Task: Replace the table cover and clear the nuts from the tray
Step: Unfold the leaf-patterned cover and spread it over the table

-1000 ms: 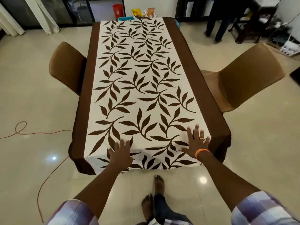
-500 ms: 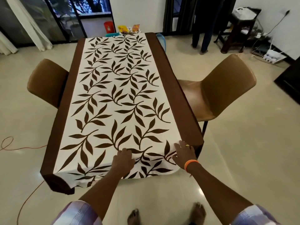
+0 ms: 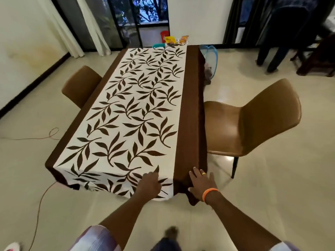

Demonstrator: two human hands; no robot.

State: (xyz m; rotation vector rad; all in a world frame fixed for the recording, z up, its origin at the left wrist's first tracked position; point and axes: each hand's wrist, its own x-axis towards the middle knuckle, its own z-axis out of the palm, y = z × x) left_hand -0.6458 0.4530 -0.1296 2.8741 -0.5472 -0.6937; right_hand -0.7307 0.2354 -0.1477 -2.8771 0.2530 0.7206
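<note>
Glossy tiled floor (image 3: 253, 205); smooth leaf-patterned table cover (image 3: 137, 113).

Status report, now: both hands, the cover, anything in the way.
Left hand flat on white leaf-print brown-bordered table cover, near edge. Right hand open on its brown corner. Snack packets at far end; tan chair close beside.

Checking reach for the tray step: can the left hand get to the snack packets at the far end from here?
Probably not. The left hand rests on the near edge of the table cover; the snack packets lie beyond the table's whole length.
</note>
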